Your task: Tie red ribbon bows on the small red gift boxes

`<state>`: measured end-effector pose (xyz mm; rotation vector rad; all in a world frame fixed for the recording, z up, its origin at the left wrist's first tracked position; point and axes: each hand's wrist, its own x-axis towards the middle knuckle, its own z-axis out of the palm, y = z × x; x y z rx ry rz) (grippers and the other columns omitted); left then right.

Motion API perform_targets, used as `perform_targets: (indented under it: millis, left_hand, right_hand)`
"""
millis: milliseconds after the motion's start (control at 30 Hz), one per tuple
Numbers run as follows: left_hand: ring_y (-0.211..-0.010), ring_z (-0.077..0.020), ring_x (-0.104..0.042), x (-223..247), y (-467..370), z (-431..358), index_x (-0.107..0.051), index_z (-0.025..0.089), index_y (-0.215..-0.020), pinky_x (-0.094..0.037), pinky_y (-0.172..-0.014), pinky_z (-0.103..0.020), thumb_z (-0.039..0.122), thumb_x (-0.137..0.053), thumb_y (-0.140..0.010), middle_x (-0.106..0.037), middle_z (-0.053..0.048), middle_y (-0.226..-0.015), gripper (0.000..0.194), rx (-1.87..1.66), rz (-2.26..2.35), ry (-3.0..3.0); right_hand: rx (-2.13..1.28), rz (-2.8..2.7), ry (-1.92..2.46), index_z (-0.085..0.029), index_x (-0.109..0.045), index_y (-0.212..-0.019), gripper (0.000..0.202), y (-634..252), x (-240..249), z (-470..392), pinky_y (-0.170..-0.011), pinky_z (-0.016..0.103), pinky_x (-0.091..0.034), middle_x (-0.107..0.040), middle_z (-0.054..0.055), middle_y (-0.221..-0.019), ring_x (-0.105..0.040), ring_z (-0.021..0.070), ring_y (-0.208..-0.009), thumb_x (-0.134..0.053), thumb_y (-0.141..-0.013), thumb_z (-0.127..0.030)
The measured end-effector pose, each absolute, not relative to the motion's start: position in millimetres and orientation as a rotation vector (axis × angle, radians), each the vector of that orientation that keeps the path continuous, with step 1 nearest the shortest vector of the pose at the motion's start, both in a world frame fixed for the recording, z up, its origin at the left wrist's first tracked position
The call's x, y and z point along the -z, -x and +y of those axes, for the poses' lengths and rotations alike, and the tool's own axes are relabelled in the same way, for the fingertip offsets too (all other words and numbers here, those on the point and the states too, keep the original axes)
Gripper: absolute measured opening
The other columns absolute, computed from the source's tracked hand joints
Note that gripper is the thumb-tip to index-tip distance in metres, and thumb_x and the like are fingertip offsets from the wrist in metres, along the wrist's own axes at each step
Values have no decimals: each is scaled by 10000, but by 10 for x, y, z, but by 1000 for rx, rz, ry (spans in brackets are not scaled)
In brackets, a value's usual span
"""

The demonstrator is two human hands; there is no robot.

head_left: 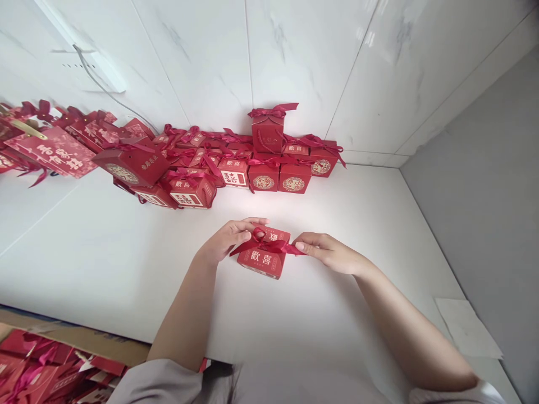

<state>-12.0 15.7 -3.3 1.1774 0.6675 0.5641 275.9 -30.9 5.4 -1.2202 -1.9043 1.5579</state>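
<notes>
A small red gift box [261, 268] with white Chinese characters rests on the white tabletop in front of me. Across its top runs a red satin ribbon [273, 246] tied in a bow, with one tail reaching left and another right. My left hand [231, 237] is at the box's far left corner, its thumb and fingers closed at the bow's loop; the exact grip is partly hidden. On the other side, my right hand [330, 252] pinches the ribbon's right tail between thumb and fingers, just off the box's edge.
Several finished-looking red boxes with bows [264, 178] line the tiled wall, some stacked. Red bags [63, 151] stand at far left, near a cable [109, 92]. A cardboard carton [84, 336] of red boxes sits lower left. A white sheet [467, 325] lies at right.
</notes>
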Motion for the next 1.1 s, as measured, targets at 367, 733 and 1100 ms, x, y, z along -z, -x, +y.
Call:
perform_targets:
  millis: [367, 733, 1100]
  left_hand:
    - [-1122, -267, -566, 40, 115, 151, -740, 160, -836, -513, -875, -343, 264, -751, -754, -469, -104, -1376, 133, -651, 745, -1107]
    - [-1110, -271, -579, -10, 17, 99, -727, 168, -780, -482, -930, -387, 281, -747, -760, -530, -83, -1305, 117, -703, 780, -1146]
    - [-972, -234, -634, 10, 82, 133, -667, 131, -696, -502, -812, -324, 341, -690, -805, -533, -83, -1376, 237, -661, 784, -1021]
  right_hand:
    - [-1340, -1887, 1092, -207, -567, -898, 200, -2596, -105, -449, -670, 264, -443, -618, 2, -853, -533, 139, -736, -582, -919, -406]
    - [-552, -2170, 1091, -247, -475, -1327, 512, -2256, -296, -483, -922, 429, -464, -627, 99, -1194, -581, 271, -1104, -674, -871, -367]
    - [-890, -1960, 1031, -213, -609, -852, 91, -2253, -154, -120, -694, 265, -458, -644, 11, -859, -577, 142, -752, -585, -930, -254]
